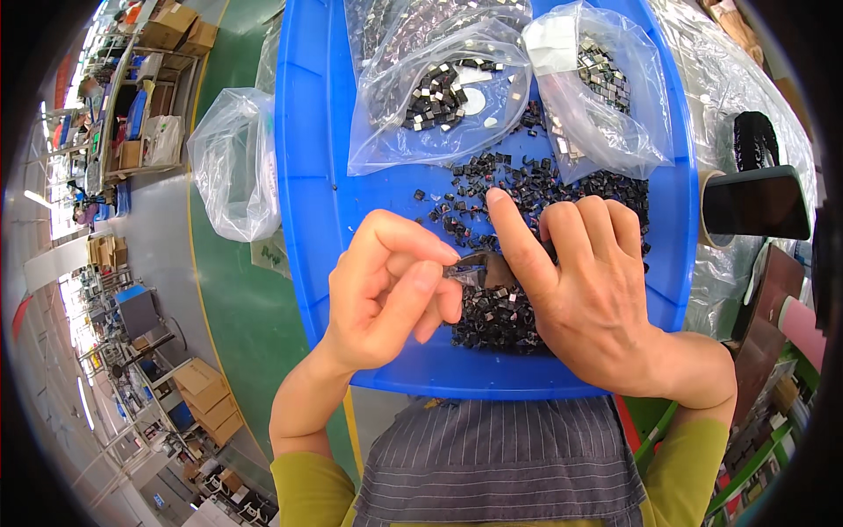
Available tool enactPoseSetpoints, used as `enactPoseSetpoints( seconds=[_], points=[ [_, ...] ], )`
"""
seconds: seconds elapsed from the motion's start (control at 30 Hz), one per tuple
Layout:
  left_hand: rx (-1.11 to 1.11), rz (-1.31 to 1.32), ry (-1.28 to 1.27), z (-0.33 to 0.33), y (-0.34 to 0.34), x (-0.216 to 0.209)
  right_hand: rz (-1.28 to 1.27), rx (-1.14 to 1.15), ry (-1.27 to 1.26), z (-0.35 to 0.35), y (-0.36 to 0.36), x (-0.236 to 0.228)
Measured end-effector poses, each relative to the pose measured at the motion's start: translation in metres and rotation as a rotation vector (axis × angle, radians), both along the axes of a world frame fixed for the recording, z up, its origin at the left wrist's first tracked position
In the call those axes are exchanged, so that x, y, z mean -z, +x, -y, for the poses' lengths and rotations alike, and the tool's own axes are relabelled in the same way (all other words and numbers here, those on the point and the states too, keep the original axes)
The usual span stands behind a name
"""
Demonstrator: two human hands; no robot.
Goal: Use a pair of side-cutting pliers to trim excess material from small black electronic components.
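Observation:
Over a blue plastic tray, my left hand is closed, thumb and forefinger pinching a small dark piece whose exact kind I cannot make out. My right hand rests on the heap of small black parts, forefinger stretched forward and the other fingers bent. Its thumb is hidden. A brownish flat bit shows between the two hands, close to the pinched piece. More loose black parts spread beyond my right forefinger.
Two clear plastic bags, a left bag and a right bag, lie on the tray's far half with small black and silvery parts inside. An empty clear bag hangs at the tray's left. A phone stands right beside a tape roll.

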State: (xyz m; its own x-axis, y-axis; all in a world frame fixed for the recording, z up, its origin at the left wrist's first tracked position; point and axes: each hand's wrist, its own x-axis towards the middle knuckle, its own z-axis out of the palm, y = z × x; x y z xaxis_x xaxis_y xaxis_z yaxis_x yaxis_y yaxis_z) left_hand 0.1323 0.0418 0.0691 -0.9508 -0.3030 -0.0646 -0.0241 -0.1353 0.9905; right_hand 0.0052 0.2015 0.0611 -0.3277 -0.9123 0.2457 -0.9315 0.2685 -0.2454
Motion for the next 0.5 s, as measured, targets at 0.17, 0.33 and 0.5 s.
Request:
enactPoseSetpoints(
  seconds=[0.17,0.33,0.5],
  points=[
    [0.014,-0.138,-0.097,-0.0024,-0.0004,0.0062,-0.012,0.004,-0.015,-0.0020,-0.0008,-0.0004],
    [0.021,-0.147,-0.151,-0.0018,0.0005,0.0060,-0.019,0.008,-0.027,-0.0018,0.0001,-0.0003],
    [0.021,-0.125,-0.128,-0.0008,0.0015,0.0066,-0.011,-0.009,-0.004,-0.0019,0.0009,0.0011]
  ],
)
